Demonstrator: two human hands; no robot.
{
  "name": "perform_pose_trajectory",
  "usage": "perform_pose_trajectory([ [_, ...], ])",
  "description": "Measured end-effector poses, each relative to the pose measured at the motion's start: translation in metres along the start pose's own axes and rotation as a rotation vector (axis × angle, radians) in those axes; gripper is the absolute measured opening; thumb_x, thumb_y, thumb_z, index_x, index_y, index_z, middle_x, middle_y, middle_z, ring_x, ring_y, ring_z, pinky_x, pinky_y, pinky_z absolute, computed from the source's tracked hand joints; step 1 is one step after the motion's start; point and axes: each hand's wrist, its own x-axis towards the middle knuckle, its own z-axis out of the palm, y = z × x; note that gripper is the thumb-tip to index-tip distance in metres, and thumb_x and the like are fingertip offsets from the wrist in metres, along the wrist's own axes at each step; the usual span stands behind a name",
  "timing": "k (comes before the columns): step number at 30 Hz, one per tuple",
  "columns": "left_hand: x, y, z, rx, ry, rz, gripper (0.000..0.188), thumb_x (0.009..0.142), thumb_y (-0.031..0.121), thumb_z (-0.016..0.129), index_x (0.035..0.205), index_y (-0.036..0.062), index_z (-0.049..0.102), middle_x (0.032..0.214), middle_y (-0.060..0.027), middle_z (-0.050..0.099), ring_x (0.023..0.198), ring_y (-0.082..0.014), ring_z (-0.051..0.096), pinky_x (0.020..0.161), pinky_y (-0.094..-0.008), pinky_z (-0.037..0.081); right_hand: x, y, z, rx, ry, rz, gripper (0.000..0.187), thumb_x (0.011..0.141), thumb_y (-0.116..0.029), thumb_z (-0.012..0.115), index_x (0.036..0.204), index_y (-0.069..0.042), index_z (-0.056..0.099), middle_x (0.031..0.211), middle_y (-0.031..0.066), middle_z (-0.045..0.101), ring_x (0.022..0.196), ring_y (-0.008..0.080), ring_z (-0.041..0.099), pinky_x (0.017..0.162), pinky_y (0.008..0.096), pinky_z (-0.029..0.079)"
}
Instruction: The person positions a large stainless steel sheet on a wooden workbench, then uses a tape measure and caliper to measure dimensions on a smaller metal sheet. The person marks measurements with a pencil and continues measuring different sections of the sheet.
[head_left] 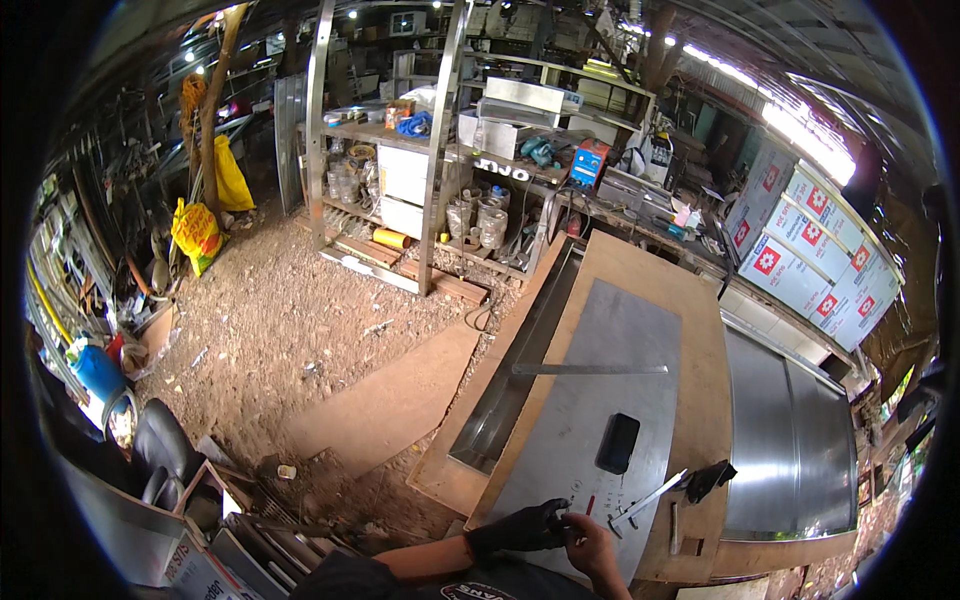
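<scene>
My left hand (522,529), in a black glove, is closed at the near edge of a grey metal sheet (620,330). My bare right hand (591,547) meets it there, fingers pinched together. Whatever lies between the two hands is too small to make out. Just beyond them on the sheet are a thin red stick-like piece (591,504) and several tiny parts. A caliper (648,503) rests right of my right hand. Farther up the sheet lie a black phone (618,444) and a flat metal strip (590,369).
A crumpled black glove (709,481) and a slim-handled tool (675,528) lie on the wooden board to the right. Beyond stands a shiny metal panel (790,440). A cluttered bench (540,172) with a blue machine (588,163) is at the back. Scrap fills the lower left.
</scene>
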Motion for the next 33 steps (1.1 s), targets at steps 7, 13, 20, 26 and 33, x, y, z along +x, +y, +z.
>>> perform_pose_trajectory([
  [7, -0.008, 0.000, 0.000, 0.034, 0.023, 0.089, 0.073, 0.083, 0.012, 0.075, 0.142, -0.0061, 0.037, 0.094, -0.0187, 0.071, 0.078, -0.0303, 0.069, 0.069, -0.0408, 0.054, 0.011, -0.031, -0.003, 0.067, -0.082, 0.043, 0.028, 0.084, -0.004, 0.068, 0.111, -0.003, 0.070, 0.093, 0.0108, 0.076, 0.080, 0.0174, 0.072, 0.071, 0.0307, 0.056],
  [13, -0.022, 0.023, 0.002, 0.181, -0.002, -0.170, 0.070, 0.084, 0.024, 0.070, 0.141, -0.0072, 0.045, 0.094, -0.0230, 0.071, 0.084, -0.0376, 0.069, 0.072, -0.0465, 0.054, 0.000, -0.016, 0.004, 0.061, -0.150, 0.105, 0.025, 0.082, -0.014, 0.076, 0.103, -0.003, 0.069, 0.089, 0.0075, 0.076, 0.078, 0.0137, 0.070, 0.070, 0.0287, 0.053],
  [20, -0.019, 0.015, 0.017, 0.477, 0.168, -0.066, 0.060, 0.084, 0.019, 0.070, 0.135, -0.0036, 0.050, 0.093, -0.0194, 0.072, 0.086, -0.0385, 0.068, 0.074, -0.0476, 0.053, 0.012, -0.019, -0.006, 0.180, -0.159, 0.206, 0.037, 0.074, -0.015, 0.086, 0.103, -0.003, 0.065, 0.081, 0.0033, 0.071, 0.076, 0.0115, 0.066, 0.068, 0.0280, 0.051],
  [26, -0.003, 0.047, 0.007, 0.479, 0.032, -0.061, 0.054, 0.085, 0.019, 0.068, 0.132, -0.0014, 0.052, 0.091, -0.0200, 0.070, 0.084, -0.0402, 0.067, 0.074, -0.0502, 0.053, -0.001, 0.001, -0.006, 0.265, -0.085, 0.115, 0.043, 0.075, -0.014, 0.085, 0.109, -0.006, 0.060, 0.090, 0.0015, 0.070, 0.079, 0.0113, 0.065, 0.068, 0.0276, 0.049],
  [33, 0.018, 0.072, 0.035, 0.400, -0.222, -0.157, 0.037, 0.080, 0.020, 0.069, 0.115, 0.0080, 0.064, 0.102, -0.0170, 0.072, 0.092, -0.0372, 0.069, 0.077, -0.0487, 0.054, -0.020, 0.010, -0.029, 0.475, -0.187, 0.189, 0.032, 0.075, 0.000, 0.069, 0.104, -0.005, 0.056, 0.086, 0.0032, 0.054, 0.084, 0.0151, 0.053, 0.078, 0.0301, 0.046],
])
